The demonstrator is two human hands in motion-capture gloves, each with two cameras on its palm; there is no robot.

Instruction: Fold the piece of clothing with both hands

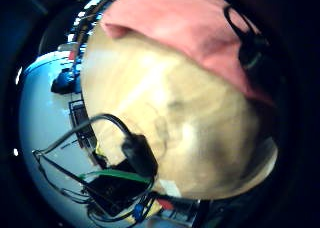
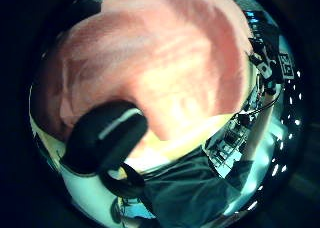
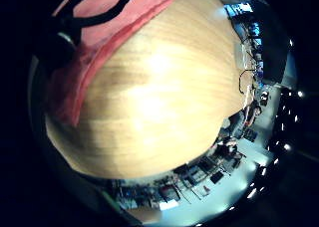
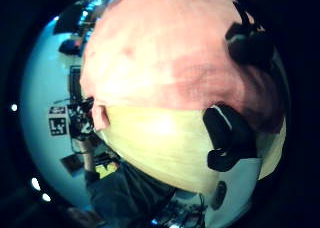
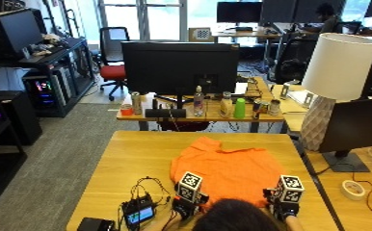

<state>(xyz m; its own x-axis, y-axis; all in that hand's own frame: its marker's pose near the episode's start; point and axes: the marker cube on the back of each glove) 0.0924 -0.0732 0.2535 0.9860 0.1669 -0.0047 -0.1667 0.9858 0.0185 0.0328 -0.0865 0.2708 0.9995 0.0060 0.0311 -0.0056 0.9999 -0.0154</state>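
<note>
Table (image 5: 135, 154): light wood, fills the lower half of the frame.
Small screen device (image 5: 138, 214): lower left, on the table, with black cables beside it.
Monitor (image 5: 180, 68): dark, centre, on a second desk behind.
Bottles and cans (image 5: 240, 108): a row at the monitor's foot, one green.
Lamp (image 5: 335, 79): white shade, upper right.
Office chair (image 5: 112, 53): red seat, upper left.

I see the orange cloth garment (image 5: 228, 168) spread mid wooden tabletop (image 5: 135, 154); left hand (image 5: 185, 206) and right hand (image 5: 281, 204) at its near edge, small black screen device (image 5: 139, 214) left of them.
</note>
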